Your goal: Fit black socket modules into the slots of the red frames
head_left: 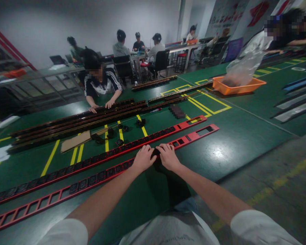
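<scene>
Two long red strips lie side by side across the green table. On the nearer red strip point(91, 185), black square parts point(92, 179) fill the middle stretch, while the openings at its left end are bare. My left hand point(143, 158) and my right hand point(168, 156) meet over this strip, fingers closed around a small black part point(155, 152) between them. The farther red strip point(132, 146) carries a long row of black parts and has a bare right end.
Loose black parts point(119, 142) and a cardboard piece point(76, 141) lie beyond the strips. Dark long bars point(79, 119) are stacked near a person's hands across the table. An orange tray point(238, 89) with a plastic bag stands at the right back.
</scene>
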A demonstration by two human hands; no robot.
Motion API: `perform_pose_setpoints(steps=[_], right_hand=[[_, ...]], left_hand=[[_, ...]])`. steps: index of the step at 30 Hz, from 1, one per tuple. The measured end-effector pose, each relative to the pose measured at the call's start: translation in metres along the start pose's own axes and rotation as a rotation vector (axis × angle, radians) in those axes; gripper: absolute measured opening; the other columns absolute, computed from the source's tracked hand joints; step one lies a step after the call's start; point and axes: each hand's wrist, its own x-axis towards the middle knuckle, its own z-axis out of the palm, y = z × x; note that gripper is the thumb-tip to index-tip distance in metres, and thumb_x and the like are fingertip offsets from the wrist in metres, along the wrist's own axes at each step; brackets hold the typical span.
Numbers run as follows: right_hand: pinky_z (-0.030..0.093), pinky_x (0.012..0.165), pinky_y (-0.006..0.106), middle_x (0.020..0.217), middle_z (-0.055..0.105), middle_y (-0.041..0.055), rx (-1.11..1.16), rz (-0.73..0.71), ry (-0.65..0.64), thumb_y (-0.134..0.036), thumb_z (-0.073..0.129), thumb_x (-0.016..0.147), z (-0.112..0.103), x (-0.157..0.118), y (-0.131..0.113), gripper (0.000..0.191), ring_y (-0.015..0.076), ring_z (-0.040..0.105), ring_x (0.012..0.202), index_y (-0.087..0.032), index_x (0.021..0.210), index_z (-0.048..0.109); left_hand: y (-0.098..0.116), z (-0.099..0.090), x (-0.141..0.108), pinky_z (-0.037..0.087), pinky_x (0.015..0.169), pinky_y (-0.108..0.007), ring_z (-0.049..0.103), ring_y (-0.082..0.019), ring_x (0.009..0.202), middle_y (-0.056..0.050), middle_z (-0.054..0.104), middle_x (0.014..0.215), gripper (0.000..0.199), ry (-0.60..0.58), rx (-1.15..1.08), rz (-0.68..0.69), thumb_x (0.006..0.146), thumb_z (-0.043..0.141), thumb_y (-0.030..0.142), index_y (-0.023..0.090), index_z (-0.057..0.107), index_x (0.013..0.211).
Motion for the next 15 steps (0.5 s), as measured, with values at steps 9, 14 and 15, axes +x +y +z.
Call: perform_pose_setpoints(steps=[9,14,15], right_hand=[[0.028,0.107,0.049,0.131,0.058,0.0129,0.010,0.012,0.031,-0.010,0.048,0.087,-0.001,-0.001,-0.001,0.046,0.0275,0.046,0.122,-0.018,0.131,0.058],[0.030,0.103,0.046,0.126,0.060,0.0119,0.055,0.129,0.121,-0.012,0.045,0.090,0.001,0.000,0.002,0.033,0.0259,0.049,0.118,-0.018,0.119,0.060],[0.031,0.102,0.046,0.125,0.060,0.0116,0.054,0.141,0.129,-0.012,0.045,0.091,0.002,0.000,0.002,0.029,0.0256,0.049,0.117,-0.019,0.115,0.060]], left_hand=[[0.000,-0.004,0.005,0.048,0.095,-0.039,0.053,-0.026,0.110,-0.009,0.058,0.114,0.032,-0.050,0.062,0.032,0.094,0.055,0.039,0.019,0.058,0.119],[0.001,-0.006,0.011,0.046,0.093,-0.040,0.055,-0.026,0.107,-0.009,0.060,0.111,0.031,-0.047,0.093,0.071,0.096,0.052,0.043,0.019,0.057,0.116],[0.002,-0.005,0.012,0.046,0.092,-0.040,0.055,-0.026,0.107,-0.009,0.060,0.111,0.030,-0.046,0.096,0.065,0.096,0.051,0.043,0.019,0.057,0.115]])
